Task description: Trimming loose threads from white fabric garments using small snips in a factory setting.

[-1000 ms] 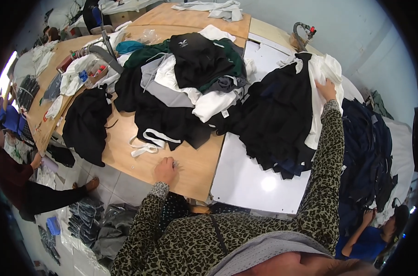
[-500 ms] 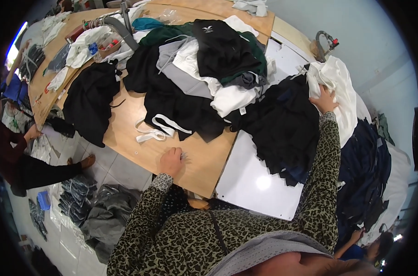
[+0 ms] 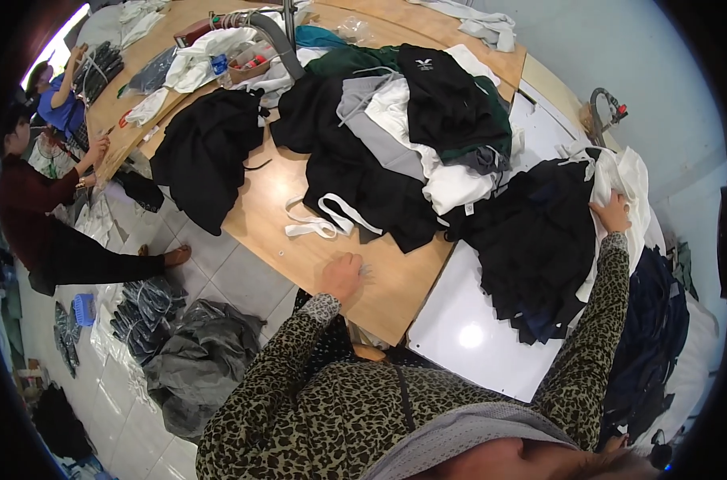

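White garment (image 3: 619, 180) sits at the far right of the worktop (image 3: 299, 240), draped over the edge of a black clothing heap (image 3: 539, 248) that lies on a white board (image 3: 459, 328). Right hand (image 3: 611, 214) is on it, fingers curled into the white fabric, gripping it at the seam with the black pile.

Left hand (image 3: 343, 274) rests on bare wood near the front edge of the worktop, loosely closed, knuckles up (something small and pale by the fingertips, too small to tell what; can't say if it's held). Both sleeves are leopard print.

White strap (image 3: 319, 220) lies looped on the wood just beyond the left hand, touching the big mixed pile (image 3: 411, 120) of black, grey, white and green clothes at centre. Separate black garment (image 3: 207, 152) hangs over the left edge of the worktop.

Floor at lower left: grey bundle (image 3: 195, 360) of clothing. Two other people (image 3: 51, 216) work at the far left end of the worktop, hands on their own stacks.
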### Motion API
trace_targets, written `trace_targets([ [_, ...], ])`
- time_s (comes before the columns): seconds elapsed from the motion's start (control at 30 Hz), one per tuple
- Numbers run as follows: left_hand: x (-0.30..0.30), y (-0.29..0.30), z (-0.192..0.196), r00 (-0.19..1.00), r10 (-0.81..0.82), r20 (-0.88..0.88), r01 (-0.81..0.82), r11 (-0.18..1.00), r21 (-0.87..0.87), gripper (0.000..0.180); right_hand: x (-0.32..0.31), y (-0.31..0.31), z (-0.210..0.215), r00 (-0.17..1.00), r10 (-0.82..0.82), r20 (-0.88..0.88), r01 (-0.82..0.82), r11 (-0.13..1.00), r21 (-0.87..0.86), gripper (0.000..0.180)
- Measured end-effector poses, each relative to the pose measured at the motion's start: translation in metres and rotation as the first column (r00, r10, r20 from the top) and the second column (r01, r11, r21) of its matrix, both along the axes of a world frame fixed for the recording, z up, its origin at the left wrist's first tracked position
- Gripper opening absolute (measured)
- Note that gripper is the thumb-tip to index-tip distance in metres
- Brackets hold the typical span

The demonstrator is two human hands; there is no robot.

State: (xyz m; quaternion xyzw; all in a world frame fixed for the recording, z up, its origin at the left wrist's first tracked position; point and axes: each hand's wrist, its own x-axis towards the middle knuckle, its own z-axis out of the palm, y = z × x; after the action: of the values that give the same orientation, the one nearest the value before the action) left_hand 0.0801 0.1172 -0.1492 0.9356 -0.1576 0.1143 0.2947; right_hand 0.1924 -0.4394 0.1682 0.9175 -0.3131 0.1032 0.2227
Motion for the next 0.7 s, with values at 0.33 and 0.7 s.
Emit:
trace_targets([
  [0.33,0.004,0.003,0.011,0.999,-0.037,-0.021,0.037,0.999,-0.006,0.017,0.105,0.155,-0.029,0.549,0.772,0.320,-0.807,0.590,-0.038,0.088],
  [0.7,0.005,0.004,0.005,0.992,-0.107,-0.060,0.110,0.992,0.055,0.018,0.220,0.285,-0.163,0.857,0.489,-0.161,-0.257,0.677,0.690,0.133],
])
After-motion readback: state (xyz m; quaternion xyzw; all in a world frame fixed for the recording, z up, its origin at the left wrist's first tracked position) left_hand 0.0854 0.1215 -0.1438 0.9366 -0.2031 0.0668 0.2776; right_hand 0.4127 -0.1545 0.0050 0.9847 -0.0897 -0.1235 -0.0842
